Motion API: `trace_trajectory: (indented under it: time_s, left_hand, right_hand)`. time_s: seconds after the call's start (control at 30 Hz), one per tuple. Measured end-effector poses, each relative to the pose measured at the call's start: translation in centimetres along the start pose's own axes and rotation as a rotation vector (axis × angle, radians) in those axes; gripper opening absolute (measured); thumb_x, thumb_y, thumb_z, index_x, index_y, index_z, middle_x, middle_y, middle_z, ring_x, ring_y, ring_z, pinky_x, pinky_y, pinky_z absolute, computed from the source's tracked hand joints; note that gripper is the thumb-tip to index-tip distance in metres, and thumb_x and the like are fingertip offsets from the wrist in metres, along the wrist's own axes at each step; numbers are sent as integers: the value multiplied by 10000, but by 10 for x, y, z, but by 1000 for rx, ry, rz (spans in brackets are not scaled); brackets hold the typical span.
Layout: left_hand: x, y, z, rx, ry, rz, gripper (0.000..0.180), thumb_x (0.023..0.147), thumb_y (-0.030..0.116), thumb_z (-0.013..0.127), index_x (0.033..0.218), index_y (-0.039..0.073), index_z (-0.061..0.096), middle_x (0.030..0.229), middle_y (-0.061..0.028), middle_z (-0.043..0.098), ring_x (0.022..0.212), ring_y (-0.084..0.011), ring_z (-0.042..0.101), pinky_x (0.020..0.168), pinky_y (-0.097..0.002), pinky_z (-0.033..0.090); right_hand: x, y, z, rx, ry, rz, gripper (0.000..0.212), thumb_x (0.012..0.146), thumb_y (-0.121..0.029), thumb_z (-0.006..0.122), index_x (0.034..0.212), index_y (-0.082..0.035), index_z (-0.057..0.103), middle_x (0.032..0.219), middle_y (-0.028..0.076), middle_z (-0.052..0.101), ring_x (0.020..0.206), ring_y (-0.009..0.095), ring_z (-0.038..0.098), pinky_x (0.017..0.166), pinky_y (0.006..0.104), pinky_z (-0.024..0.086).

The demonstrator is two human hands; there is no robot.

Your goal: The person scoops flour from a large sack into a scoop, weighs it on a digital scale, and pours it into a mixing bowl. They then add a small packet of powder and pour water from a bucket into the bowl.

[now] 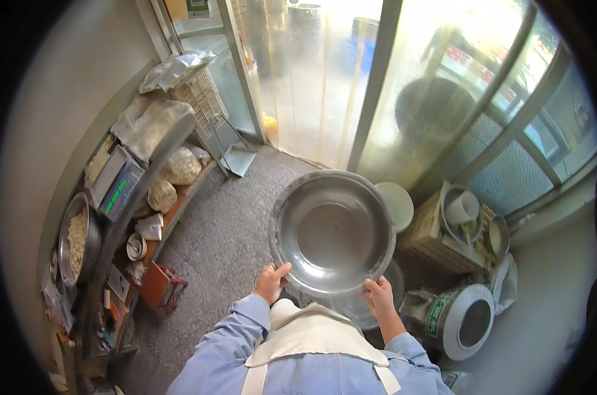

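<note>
A wide, round metal basin (331, 232) is held out in front of my apron, its inside facing up and bare but for a small pale spot on the bottom. My left hand (272, 283) grips the near left part of its rim, thumb over the edge. On the near right part of the rim, my right hand (379, 297) closes in the same way. The undersides of the fingers are partly hidden by the rim. Below the basin, partly covered by it, another round vessel (367, 308) shows beside my right hand.
Shelving at left carries a digital scale (122, 191), a metal bowl of pale crumbly stuff (76, 247) and plastic bags (180, 166). At right stand a pale bucket (397, 205), a crate (430, 230) with bowls and a white-rimmed drum (473, 322). A dustpan (238, 160) sits near the strip-curtained doorway (305, 99).
</note>
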State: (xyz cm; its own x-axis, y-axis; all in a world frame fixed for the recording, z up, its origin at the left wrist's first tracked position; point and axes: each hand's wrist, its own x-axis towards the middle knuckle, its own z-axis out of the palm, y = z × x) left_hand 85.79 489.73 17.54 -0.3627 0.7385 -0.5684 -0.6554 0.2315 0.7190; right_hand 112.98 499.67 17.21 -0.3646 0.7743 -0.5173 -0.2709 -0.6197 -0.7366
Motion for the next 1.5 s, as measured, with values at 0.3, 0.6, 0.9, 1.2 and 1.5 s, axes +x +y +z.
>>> trace_trajectory:
  time_s: [0.3,0.6,0.9,1.2,1.5]
  left_hand:
    - [84,116,-32,112,-326,-297,586,831,434,541,1228,27,400,1159,-103,523,1049,-234,525,916,-435,420]
    - [151,123,5,357,-201,-450,433,838,274,554,1140,-29,482,1116,-131,544,1035,-255,525,902,-415,423]
    - [194,98,69,100,24,-347,315,828,158,546,1094,0,487,1100,-113,538,1027,-245,523,906,-404,422]
    - [216,99,98,144,91,-325,298,822,147,550,1083,9,505,1115,-93,552,1060,-220,513,947,-372,401]
    - [259,97,78,175,114,-367,231,835,157,552,1007,4,537,1043,-101,575,963,-224,565,875,-377,444]
  right_hand:
    - [80,5,60,119,-46,-107,220,751,34,474,958,-9,535,870,101,615,724,205,627,631,391,557]
    - [119,-51,64,-145,35,-139,215,807,-89,550,1011,-25,527,767,31,556,594,110,554,525,251,456]
    - [181,-180,-228,-918,1325,-520,281,774,-268,580,848,-6,513,840,184,577,797,363,552,721,422,439]
    - [248,-233,-386,-1005,1174,-46,769,767,-514,522,1255,59,363,1289,232,384,1213,335,355,988,394,305]
    - [258,-243,-384,-419,1229,-73,410,728,-307,578,935,46,569,796,111,572,695,172,512,586,322,401]
